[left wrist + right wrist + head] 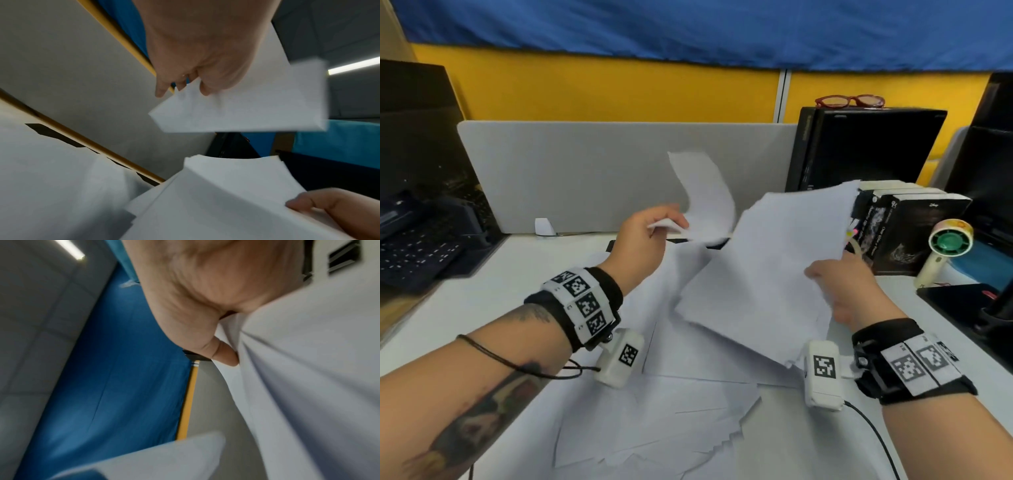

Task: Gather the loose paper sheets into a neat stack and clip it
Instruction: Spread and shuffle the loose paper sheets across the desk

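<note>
My left hand (650, 233) is raised above the desk and pinches one white sheet (705, 195) by its near edge; the sheet curls upward. In the left wrist view that sheet (246, 104) hangs from the thumb and fingers (203, 87). My right hand (842, 287) grips a tilted bundle of white sheets (767, 267) at its right edge, lifted off the desk; the bundle (308, 369) fills the right wrist view beside the thumb (224, 356). More loose sheets (654, 421) lie fanned on the white desk (465, 308) below both hands. No clip is visible.
A grey divider panel (585, 171) stands behind the papers. A black box (866, 147) with red glasses (849, 101) on top, books (907, 229) and a small handheld fan (945, 250) sit at the right. A black keyboard (417, 253) lies at the far left.
</note>
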Demonstrator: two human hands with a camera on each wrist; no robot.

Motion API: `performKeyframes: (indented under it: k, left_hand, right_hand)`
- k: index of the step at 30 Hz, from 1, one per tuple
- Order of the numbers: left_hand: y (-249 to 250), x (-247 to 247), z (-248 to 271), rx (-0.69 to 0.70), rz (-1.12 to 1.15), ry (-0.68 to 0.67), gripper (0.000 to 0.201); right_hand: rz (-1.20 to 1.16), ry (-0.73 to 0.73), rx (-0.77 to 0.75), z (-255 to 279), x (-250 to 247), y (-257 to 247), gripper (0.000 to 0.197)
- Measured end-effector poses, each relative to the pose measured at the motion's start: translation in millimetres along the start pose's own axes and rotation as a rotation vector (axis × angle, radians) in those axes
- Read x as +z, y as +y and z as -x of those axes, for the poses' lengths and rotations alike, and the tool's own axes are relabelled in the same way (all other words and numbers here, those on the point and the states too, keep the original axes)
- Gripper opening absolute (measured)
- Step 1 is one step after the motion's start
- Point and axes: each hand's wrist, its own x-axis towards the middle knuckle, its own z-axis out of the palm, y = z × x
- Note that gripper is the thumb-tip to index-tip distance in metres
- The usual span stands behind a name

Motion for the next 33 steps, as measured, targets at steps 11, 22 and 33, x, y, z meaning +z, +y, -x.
performKeyframes:
  k: [11, 22, 33]
  left_hand:
    - [-19.6, 18.0, 52.6, -0.137, -0.482, -0.931, 0.058]
    - [-17.8, 14.8, 68.4, -0.157, -0.792, -1.057, 0.132]
    - [-10.7, 22.4, 91.7, 0.278, -1.065, -0.946, 0.052]
  right_hand:
    - [0.002, -0.362, 0.258, 14.7, 24.3, 30.8, 0.034]
    - [0.151, 0.119, -0.489, 12.1, 19.4, 29.1, 0.042]
    - [-0.179, 0.253, -0.407, -7.5, 3.8, 21.2, 0.043]
